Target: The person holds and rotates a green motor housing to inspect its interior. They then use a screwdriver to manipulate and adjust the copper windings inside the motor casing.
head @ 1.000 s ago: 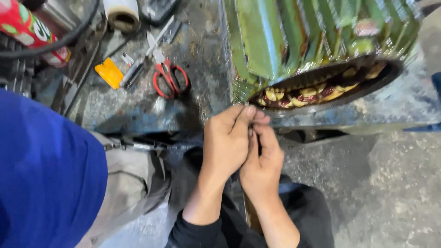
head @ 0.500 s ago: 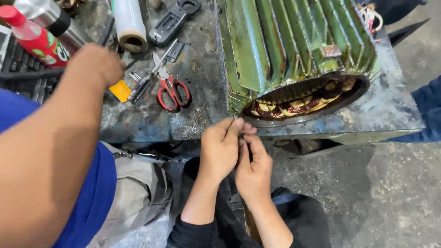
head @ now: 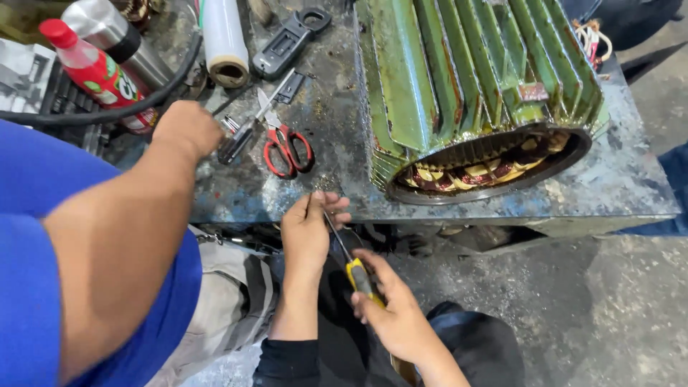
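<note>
Holding a yellow-handled screwdriver (head: 360, 276), the right hand (head: 393, 315) has its grip clamped around the handle, the thin shaft running up and away from it toward the left hand (head: 307, 233). The left hand's fingers (head: 337, 217) are pinched together on the shaft near its tip, at the front edge of the desk (head: 337, 143). Beyond that pinch, on the desk, lie red-handled scissors (head: 287, 147). Up and to the right of both hands stands a green ribbed motor housing (head: 466, 72) with copper windings showing in its open end. To the left of the left hand, another person's arm (head: 136, 215) reaches over the desk.
</note>
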